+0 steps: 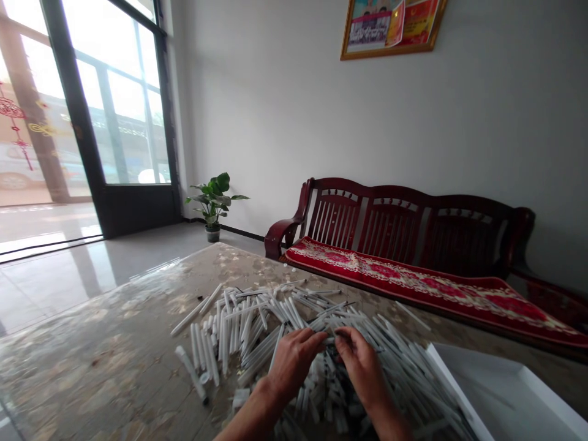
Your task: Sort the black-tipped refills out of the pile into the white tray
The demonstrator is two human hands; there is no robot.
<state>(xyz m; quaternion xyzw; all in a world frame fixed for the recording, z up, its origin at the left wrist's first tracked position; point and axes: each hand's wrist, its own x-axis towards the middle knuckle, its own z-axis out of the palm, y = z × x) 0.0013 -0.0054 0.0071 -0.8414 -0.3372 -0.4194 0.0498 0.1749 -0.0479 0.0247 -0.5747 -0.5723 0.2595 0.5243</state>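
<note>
Hands [297, 351] close together over loose white tubes [223, 340] on a patterned table [114, 361], any fingertip hold unclear.

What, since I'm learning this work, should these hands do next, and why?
Perhaps tilt the small piece into clearer view: the left hand and right hand seem to pinch it, hiding most of it, above scattered white plastic tubes.

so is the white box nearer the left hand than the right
No, the box sits to the right of the piled tubes, on the side of the right hand.
</note>
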